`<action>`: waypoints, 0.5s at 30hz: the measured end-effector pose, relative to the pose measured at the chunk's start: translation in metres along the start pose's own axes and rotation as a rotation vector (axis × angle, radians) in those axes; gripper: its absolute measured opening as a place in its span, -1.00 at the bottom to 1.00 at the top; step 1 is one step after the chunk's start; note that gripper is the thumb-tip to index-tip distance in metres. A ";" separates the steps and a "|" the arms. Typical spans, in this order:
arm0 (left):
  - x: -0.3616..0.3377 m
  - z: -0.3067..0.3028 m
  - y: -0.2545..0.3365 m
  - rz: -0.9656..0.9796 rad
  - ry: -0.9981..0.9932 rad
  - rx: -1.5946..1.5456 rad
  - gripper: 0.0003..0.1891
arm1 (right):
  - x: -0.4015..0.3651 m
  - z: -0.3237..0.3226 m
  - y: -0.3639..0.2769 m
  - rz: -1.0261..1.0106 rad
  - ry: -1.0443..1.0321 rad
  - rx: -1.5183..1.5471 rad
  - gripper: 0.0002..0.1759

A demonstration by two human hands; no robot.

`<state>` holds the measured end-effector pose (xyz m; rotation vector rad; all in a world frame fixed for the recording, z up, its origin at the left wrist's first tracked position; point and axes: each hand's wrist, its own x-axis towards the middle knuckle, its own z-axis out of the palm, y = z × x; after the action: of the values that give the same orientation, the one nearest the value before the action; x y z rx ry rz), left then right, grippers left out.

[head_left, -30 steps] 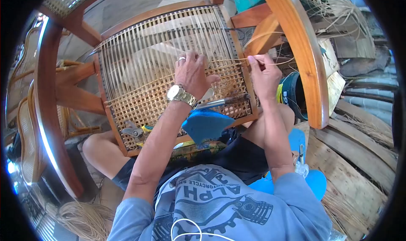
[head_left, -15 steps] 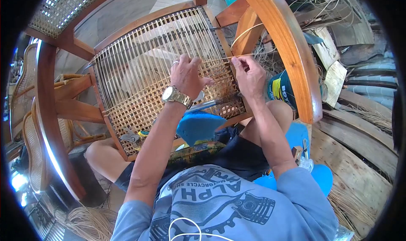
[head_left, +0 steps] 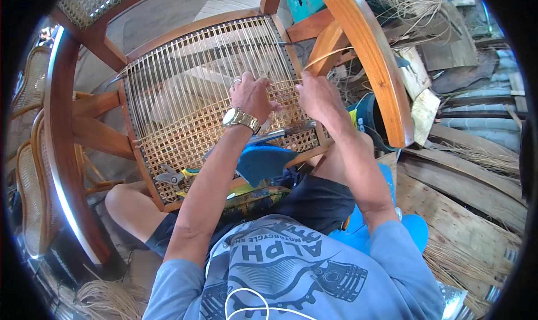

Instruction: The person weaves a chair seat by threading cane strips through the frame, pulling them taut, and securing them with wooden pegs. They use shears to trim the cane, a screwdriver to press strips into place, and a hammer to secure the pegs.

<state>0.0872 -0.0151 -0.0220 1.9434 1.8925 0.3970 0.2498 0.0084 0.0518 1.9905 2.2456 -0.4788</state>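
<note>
A wooden chair frame (head_left: 124, 123) holds a cane seat panel (head_left: 188, 130), woven in a grid near the body and strung with parallel strands farther off. My left hand (head_left: 252, 98), with a ring and a watch, rests over the middle of the panel, its fingers bent at the strands; what they hold, if anything, is hidden. At the panel's right edge my right hand (head_left: 319, 97) has its fingers closed around a pale cane strand (head_left: 330, 54) that curves away to the upper right. Pliers (head_left: 170, 177) lie on the woven part at the lower left.
A blue object (head_left: 263, 164) sits at the panel's near edge. Curved wooden armrests stand at left (head_left: 61, 146) and right (head_left: 381, 67). Beyond the right one are a dark bucket (head_left: 370, 118) and wood planks (head_left: 454, 219). Cane bundles (head_left: 106, 300) lie lower left.
My right hand has moved slightly left, closer to the panel, and turned with its back up. The view has shifted a little. My left hand stays over the strands.
</note>
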 end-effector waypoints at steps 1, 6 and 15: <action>0.002 0.001 -0.005 0.001 0.012 -0.025 -0.27 | 0.002 -0.005 -0.006 0.000 0.007 -0.027 -0.75; -0.007 -0.008 -0.038 0.156 0.048 -0.305 -0.29 | 0.051 -0.014 -0.025 -0.210 -0.041 -0.120 -0.67; -0.072 -0.082 -0.131 -0.083 0.262 -0.372 -0.34 | 0.083 -0.007 -0.047 0.154 -0.366 -0.587 -0.70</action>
<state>-0.0703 -0.0793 -0.0060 1.6243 1.8805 0.9438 0.1932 0.0848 0.0427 1.5988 1.7332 -0.1250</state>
